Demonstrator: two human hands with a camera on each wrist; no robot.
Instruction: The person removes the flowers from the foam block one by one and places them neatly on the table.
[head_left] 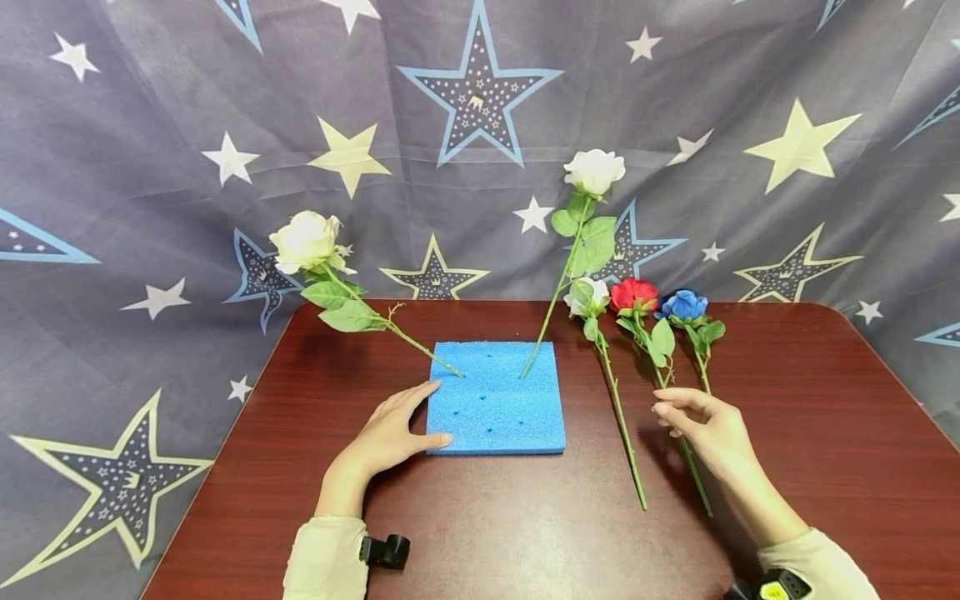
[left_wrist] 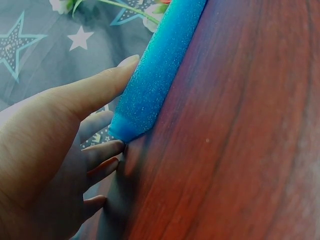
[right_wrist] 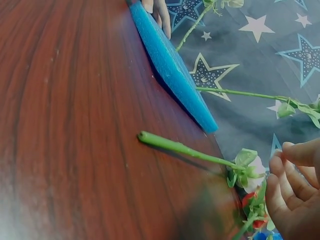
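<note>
A blue foam block [head_left: 497, 400] with several small holes lies on the table. Two white roses stand in it: the left white rose [head_left: 307, 243] leans left, and the right white rose [head_left: 595, 173] leans slightly right. My left hand [head_left: 386, 429] touches the block's left side with spread fingers, its thumb [left_wrist: 107, 82] at the near corner. Over the stem of a red rose [head_left: 633, 294], my right hand [head_left: 708, 425] hovers with loosely bent fingers and nothing visible between them. Left of that flower lies another white rose [right_wrist: 255, 175]; a blue rose [head_left: 684, 305] lies to its right.
Behind the dark red wooden table [head_left: 810, 417] hangs a grey star-patterned cloth [head_left: 660, 92]. The lying flowers point their heads toward the table's far edge. Black wrist devices sit at both sleeves, including the left device [head_left: 386, 551].
</note>
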